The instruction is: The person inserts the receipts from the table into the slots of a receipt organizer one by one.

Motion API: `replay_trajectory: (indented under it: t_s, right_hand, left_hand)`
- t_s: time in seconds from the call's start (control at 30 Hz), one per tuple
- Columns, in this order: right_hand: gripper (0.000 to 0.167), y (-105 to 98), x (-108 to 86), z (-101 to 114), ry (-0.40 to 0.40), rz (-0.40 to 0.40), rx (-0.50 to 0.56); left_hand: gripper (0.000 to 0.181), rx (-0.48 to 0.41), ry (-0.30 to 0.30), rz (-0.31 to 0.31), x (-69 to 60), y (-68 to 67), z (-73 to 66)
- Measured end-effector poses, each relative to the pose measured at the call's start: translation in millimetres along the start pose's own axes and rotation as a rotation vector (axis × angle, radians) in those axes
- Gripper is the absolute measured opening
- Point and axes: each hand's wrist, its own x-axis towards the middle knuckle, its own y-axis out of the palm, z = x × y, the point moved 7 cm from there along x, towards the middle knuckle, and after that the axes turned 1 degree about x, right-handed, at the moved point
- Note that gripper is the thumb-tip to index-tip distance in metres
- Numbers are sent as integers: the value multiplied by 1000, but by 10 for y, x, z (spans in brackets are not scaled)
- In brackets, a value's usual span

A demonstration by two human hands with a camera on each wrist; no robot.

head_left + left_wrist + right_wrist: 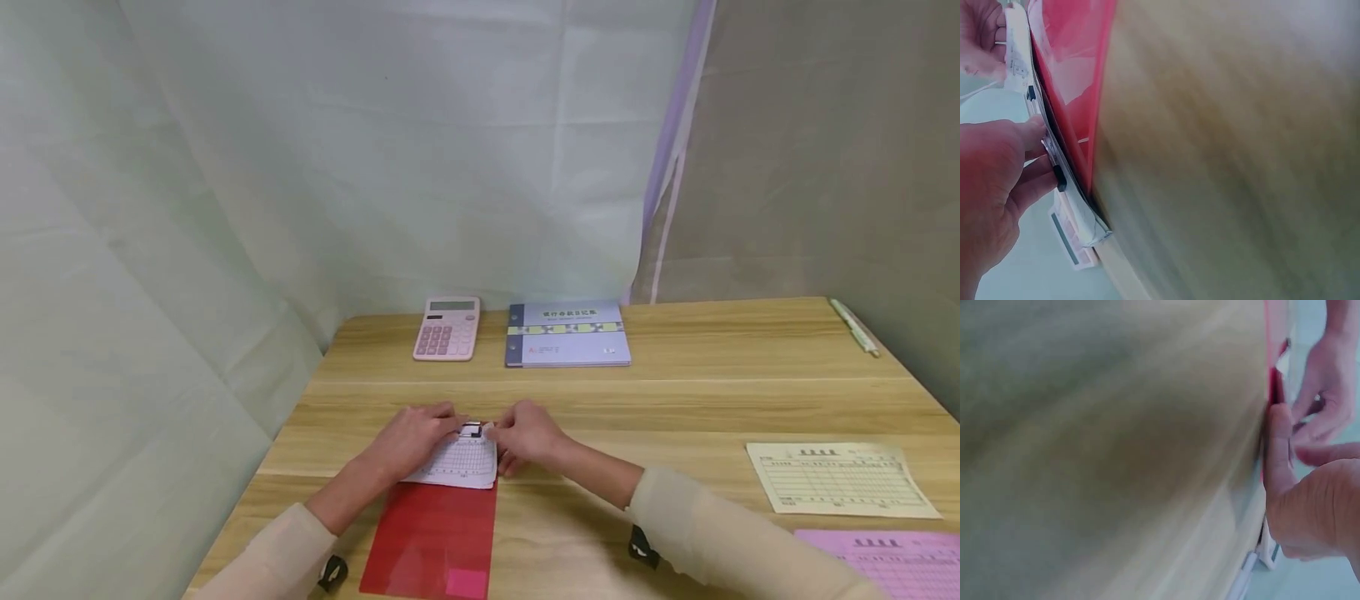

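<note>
Pinching black-ended metal clip [471, 430] on red plastic folder [431, 533]: L hand [417, 439], fingers near-closed; R hand [531, 435] fingers nip white printed sheets [461, 463] at edge, prob. steadying.

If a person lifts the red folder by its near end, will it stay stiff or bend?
The red folder would probably bend, as it looks thin and plastic. It may feel slippery, since its surface shows pale reflections. Its far end would likely weigh more, because the white papers and clip are there.
</note>
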Motion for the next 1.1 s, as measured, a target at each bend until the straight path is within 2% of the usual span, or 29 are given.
replay_trajectory:
  t_s: [0.17, 0.33, 1.1]
  right_hand:
    - [13, 7, -2, -60, 45, -53, 65]
    - [8, 9, 0, -78, 44, -82, 92]
    - [10, 1, 1, -102, 30, -119, 80]
  left_hand:
    - [26, 43, 44, -17, -3, -6, -32]
    - [33, 73, 70, -23, -13, -8, -48]
    - [34, 38, 77, -53, -35, -3, -46]
